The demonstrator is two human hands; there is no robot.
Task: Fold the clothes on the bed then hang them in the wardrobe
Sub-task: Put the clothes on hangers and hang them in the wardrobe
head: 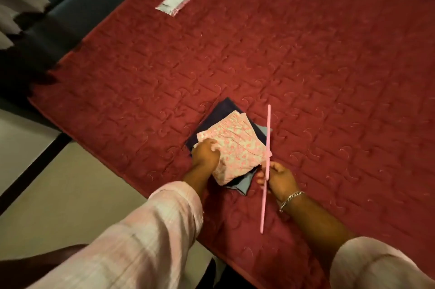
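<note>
Head view: a person in pale pink sleeves is leaning over a bed covered in a quilted red bedspread [306,65], working at a small stack of folded clothes near its front edge. Far back on the left, a white-and-pink packet [175,5] is lying well apart from the work. The left hand [205,155] is curling its fingers around the near-left corner of the pink floral garment [235,147], which is sitting on top of a dark navy folded piece [217,115] and a grey-blue one [244,185]. To the right, the right hand [279,176], wearing a chain bracelet [290,199], is clamping a thin pink hanger [266,166], seen edge-on beside the stack. The step appears to be getting the floral piece onto the hanger; lifting it by a firm pinch while keeping the fold flat should stop it opening, and the hanger bar wants sliding under the fold's middle. No containers are showing, and the wardrobe is out of view.
</note>
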